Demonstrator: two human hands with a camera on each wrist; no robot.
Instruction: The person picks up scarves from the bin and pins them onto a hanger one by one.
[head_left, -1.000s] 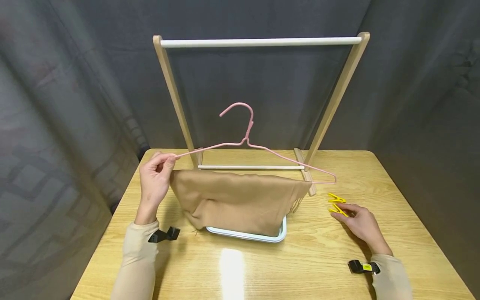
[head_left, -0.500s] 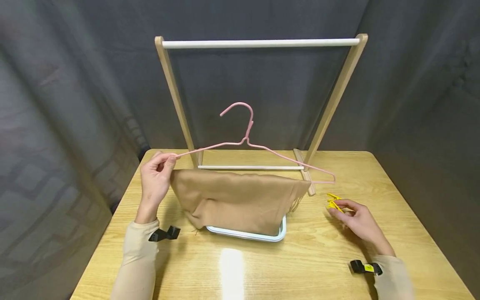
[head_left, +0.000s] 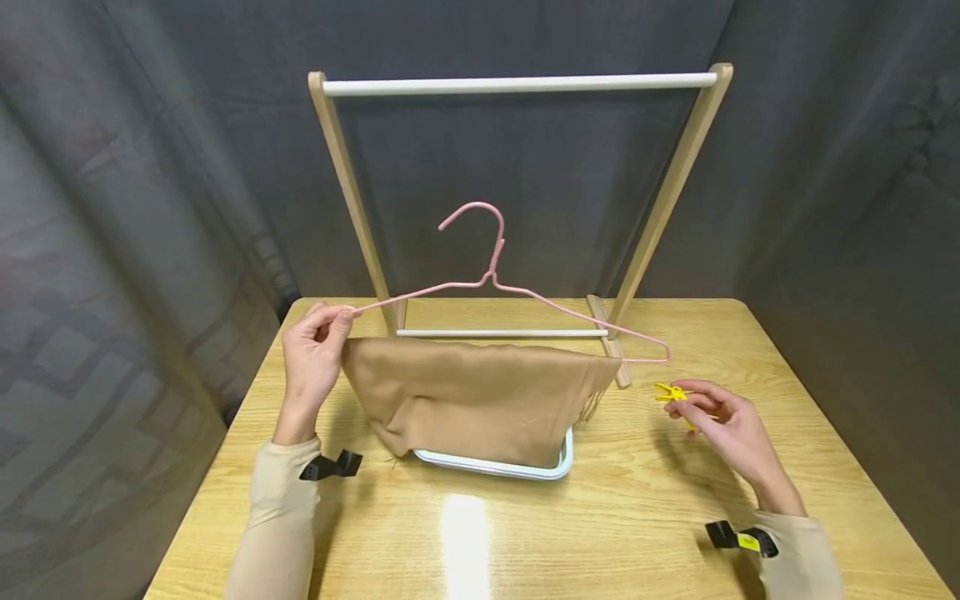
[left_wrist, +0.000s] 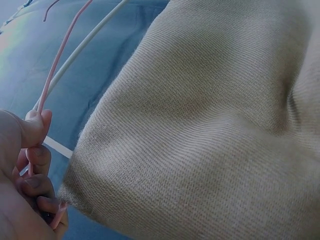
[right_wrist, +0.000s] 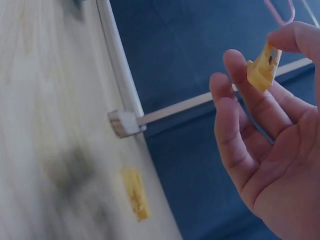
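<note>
A pink clothes hanger is held up by its left end, which my left hand pinches between thumb and fingers. Over the hanger's lower bar drapes a brown fringed scarf; in the left wrist view the scarf fills most of the frame, its edge right by the fingers. On the right, my right hand pinches a yellow clothespin between thumb and fingers, raised over the table. A second yellow clothespin lies on the tabletop below, mostly hidden behind the hand in the head view.
Beneath the scarf stands a pale blue tray, partly covered. A wooden rack with a white top rod rises at the back of the table. Grey curtains surround the table on the left, back and right.
My right hand has picked up one clothespin from beside the other and lifted it, turning slightly. The left hand, hanger and scarf stay nearly still.
</note>
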